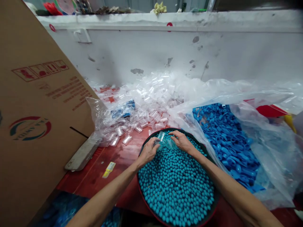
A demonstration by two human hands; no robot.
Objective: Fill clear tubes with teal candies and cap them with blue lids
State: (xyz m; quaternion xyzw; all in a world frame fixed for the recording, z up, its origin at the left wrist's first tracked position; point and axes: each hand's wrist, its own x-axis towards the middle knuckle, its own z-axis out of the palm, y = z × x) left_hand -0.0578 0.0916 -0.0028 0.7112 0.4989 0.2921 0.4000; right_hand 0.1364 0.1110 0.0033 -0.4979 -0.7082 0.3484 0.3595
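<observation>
As the left grip [157, 142] closes narrowly on a small, clear plastic tube [161, 136], the right grip [172, 137] hovers just beside it, fingers curled and partly apart; whether it pinches anything clear is hard to tell. Directly below both lie glossy teal round beads [175, 186], filling a wide, dark round tub [216, 194] with a reddish outer edge. Beyond the left grip, a loose heap of short, transparent plastic sleeves [153, 118] spreads over the red desk [118, 183], with a blue bundle in clear wrap [124, 108] among them. To the right of the right grip, bright blue moulded plastic pieces [227, 138] lie within translucent sheeting [279, 157]. Farther left of the left grip are a yellow-and-white label [109, 169], a long greyish block [82, 153] and, outermost, a big brown cardboard box [35, 94] with red printing.
</observation>
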